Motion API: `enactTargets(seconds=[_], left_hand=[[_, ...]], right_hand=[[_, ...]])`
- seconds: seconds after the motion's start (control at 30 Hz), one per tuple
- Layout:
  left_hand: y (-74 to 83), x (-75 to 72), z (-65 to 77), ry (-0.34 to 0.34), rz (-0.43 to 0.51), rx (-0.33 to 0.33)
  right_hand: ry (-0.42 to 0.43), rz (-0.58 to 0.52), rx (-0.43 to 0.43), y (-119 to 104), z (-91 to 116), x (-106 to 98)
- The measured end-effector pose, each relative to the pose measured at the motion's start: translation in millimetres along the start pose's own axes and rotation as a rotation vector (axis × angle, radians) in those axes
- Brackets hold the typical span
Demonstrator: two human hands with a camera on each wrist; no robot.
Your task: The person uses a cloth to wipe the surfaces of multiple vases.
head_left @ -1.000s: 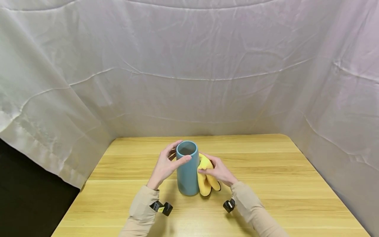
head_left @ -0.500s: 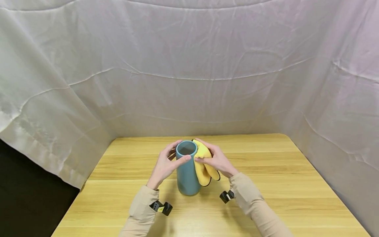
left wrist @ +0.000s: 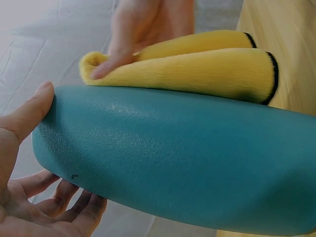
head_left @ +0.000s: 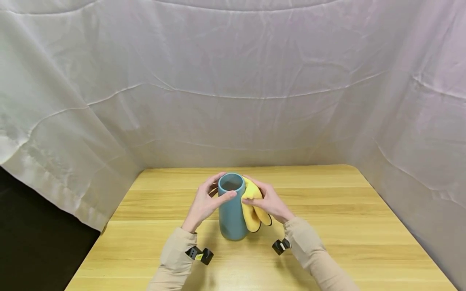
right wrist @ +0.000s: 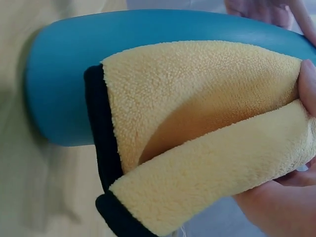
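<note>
A tall blue vase (head_left: 232, 218) with an open round top stands upright on the table. My left hand (head_left: 202, 203) grips it near the rim, thumb on the near side and the other fingers round the far left side. A folded yellow cleaning cloth (head_left: 251, 218) with black edging hangs from my right hand (head_left: 271, 202), which holds it against the vase's right side. The left wrist view shows the cloth (left wrist: 197, 74) along the vase wall, with a small dark mark (left wrist: 74, 176) on the vase near my left fingers. In the right wrist view, the cloth (right wrist: 197, 84) covers part of the vase.
The wooden table (head_left: 327, 226) extends out on both sides of the vase. Pale fabric curtains (head_left: 233, 121) enclose the back and sides. A dark area (head_left: 36, 238) lies beyond the table's left edge. Each sleeve carries a small black wrist camera (head_left: 207, 256).
My right hand slid the cloth up the vase's side toward the rim, then a little back down. The left hand keeps its hold and the vase stays in nearly the same place.
</note>
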State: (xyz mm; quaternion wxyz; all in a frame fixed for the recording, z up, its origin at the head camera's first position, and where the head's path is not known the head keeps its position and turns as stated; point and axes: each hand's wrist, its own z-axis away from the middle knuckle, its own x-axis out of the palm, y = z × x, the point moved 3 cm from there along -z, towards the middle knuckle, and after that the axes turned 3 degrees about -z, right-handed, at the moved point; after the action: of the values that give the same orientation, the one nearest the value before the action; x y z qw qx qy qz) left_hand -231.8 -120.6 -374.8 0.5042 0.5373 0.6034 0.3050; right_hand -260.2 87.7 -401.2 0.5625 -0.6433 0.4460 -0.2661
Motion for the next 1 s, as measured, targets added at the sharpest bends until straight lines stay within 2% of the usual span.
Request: enactTargets(seconds=[0.37, 0.47, 0.8, 1.0], left_hand=[[-1.4, -0.9, 0.5, 0.002, 0.009, -0.015], [-1.3, -0.6, 0.9, 0.002, 0.007, -0.015], [-1.3, -1.1, 1.1, 0.003, 0.012, -0.016], [0.2, -1.1, 2.0, 0.003, 0.016, -0.012]], right_hand=[[-0.037, 0.025, 0.072, 47.4, 13.0, 0.6], [-0.051, 0.022, 0.082, 54.3, 15.8, 0.8], [-0.035, -0.006, 0.102, 53.1, 17.0, 2.1], [-0.022, -0.011, 0.058, 32.8, 8.8, 0.6]])
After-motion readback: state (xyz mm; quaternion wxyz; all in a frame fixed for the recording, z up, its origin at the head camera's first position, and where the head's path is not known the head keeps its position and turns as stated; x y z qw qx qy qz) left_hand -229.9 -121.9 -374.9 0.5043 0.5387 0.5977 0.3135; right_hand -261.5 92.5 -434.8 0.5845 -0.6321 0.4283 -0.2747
